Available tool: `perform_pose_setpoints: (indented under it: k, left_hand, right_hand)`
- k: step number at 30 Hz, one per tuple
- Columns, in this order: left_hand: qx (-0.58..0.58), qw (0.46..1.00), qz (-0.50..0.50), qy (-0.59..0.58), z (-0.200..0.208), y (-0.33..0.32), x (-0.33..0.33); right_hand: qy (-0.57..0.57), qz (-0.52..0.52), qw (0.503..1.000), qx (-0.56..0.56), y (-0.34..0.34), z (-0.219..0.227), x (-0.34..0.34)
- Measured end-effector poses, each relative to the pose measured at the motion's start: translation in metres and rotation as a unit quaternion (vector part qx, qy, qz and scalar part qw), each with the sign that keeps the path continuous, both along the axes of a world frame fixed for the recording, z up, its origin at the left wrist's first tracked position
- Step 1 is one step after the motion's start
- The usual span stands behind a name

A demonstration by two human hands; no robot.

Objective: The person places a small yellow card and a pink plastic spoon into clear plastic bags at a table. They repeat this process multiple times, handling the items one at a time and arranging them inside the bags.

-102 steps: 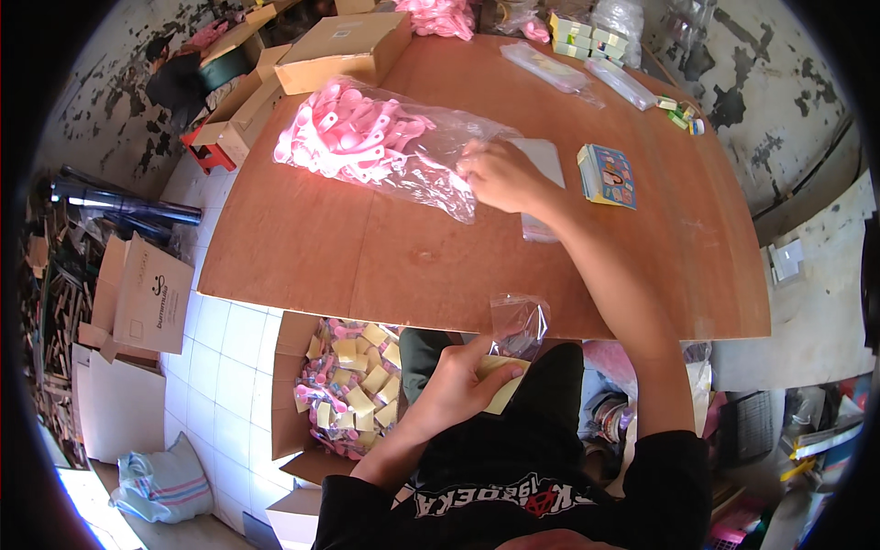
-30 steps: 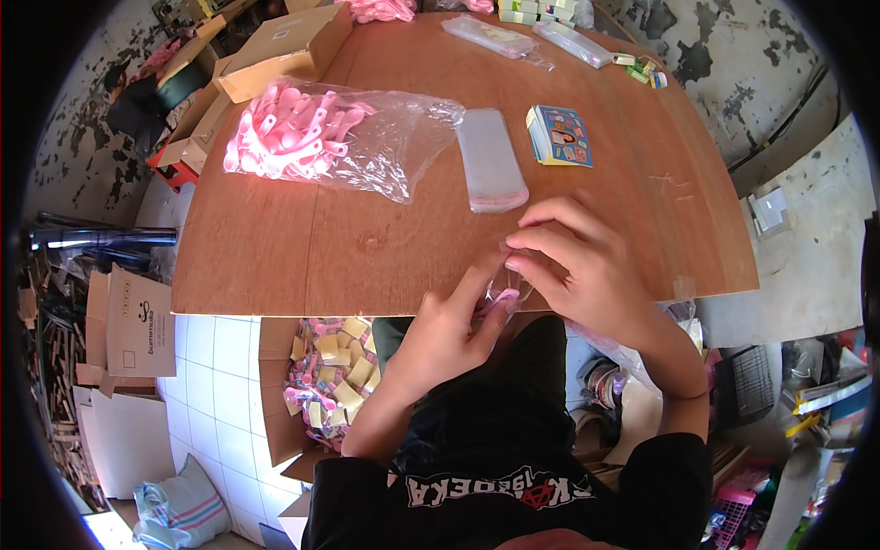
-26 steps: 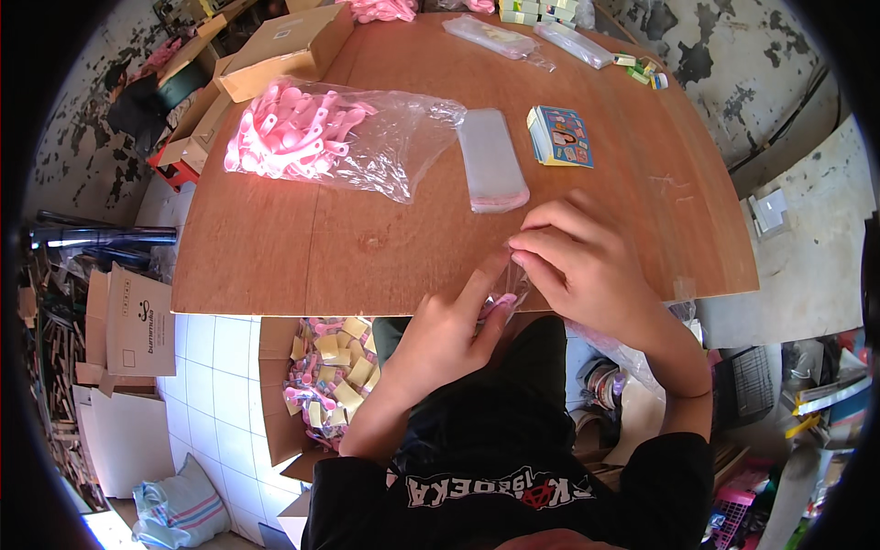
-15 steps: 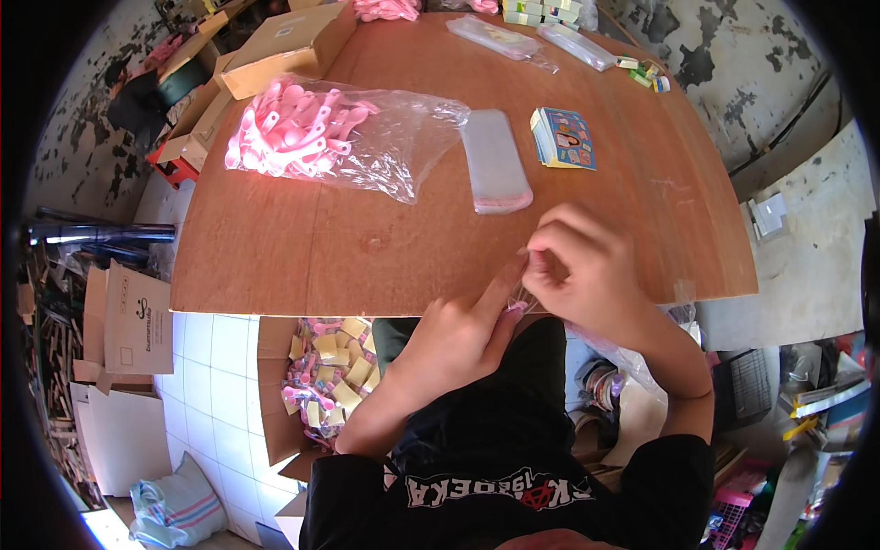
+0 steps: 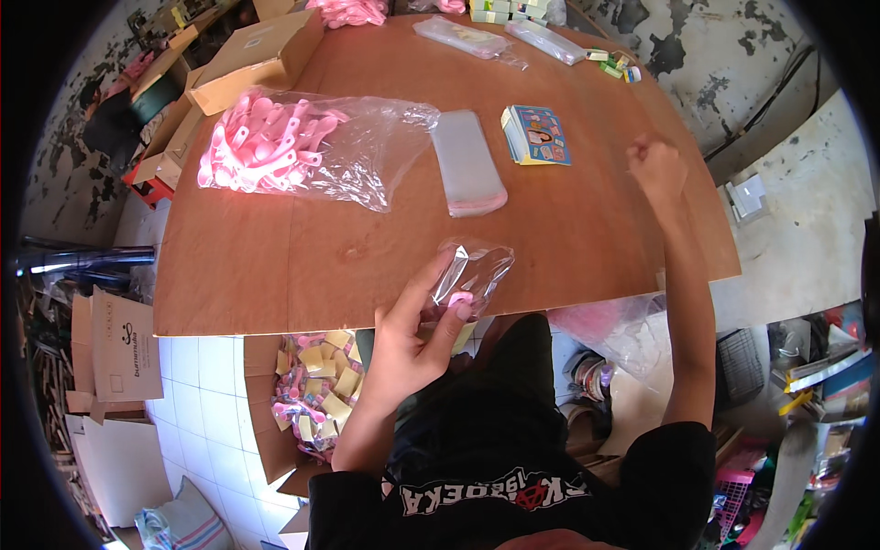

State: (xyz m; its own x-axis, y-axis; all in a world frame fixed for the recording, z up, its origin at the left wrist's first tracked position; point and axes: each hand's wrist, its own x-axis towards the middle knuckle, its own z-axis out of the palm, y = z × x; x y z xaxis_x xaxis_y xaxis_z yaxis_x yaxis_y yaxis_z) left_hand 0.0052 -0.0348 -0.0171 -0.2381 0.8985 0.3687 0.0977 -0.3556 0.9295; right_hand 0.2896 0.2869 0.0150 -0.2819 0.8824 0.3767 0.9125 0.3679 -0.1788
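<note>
My left hand (image 5: 411,346) is closed at the table's near edge, with thumb and fingers pinching a small clear plastic bag (image 5: 488,269). Inside the bag, by my thumb, shows a pink plastic piece (image 5: 461,299), perhaps a spoon's handle. My right hand (image 5: 658,167) is raised over the right side of the table, its fingers curled together; whether they hold anything cannot be made out. Between the hands, farther back, lie a stack of flat clear bags (image 5: 467,165) and a stack of printed cards (image 5: 536,136).
A large clear bag of pink spoons (image 5: 266,142) lies at left on the brown table (image 5: 275,247), near a cardboard box (image 5: 258,62). Below the near edge, an open carton (image 5: 263,417) holds packed pink spoons with yellowish cards. Plastic packs (image 5: 463,38) lie at the back.
My right hand has left the small bag and moved far right and away from me. The left hand keeps the bag, now more upright and in plain view. The whole view has shifted slightly.
</note>
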Motion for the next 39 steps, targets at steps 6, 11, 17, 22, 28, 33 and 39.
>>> perform_pose_setpoints:
  k: [6,11,17,22,28,33,39]
  left_hand:
    - [-0.014,0.999,-0.004,0.028,-0.002,-0.001,0.002]
    - [-0.032,0.999,-0.011,0.033,-0.001,0.001,0.000]
    - [-0.023,0.993,-0.049,-0.105,-0.003,0.010,0.005]
    - [-0.016,0.981,-0.084,-0.173,0.006,0.018,0.016]
    - [0.030,0.985,-0.091,-0.147,0.007,0.030,0.021]
    - [0.143,0.989,-0.003,-0.027,0.010,0.025,0.003]
    - [0.127,0.990,0.048,0.035,0.014,0.037,-0.015]
  right_hand:
    - [-0.108,-0.049,0.990,0.071,0.040,-0.029,0.024]
    - [0.123,0.102,0.968,-0.195,0.058,-0.020,0.053]
    - [0.220,0.138,0.966,0.019,0.003,0.013,0.012]
    - [0.275,0.352,0.865,-0.227,-0.137,0.050,-0.065]
    - [0.286,0.460,0.800,-0.258,-0.194,0.046,-0.112]
    - [0.400,0.485,0.777,-0.021,-0.192,0.080,-0.121]
    - [0.320,0.463,0.823,-0.075,-0.185,0.071,-0.138]
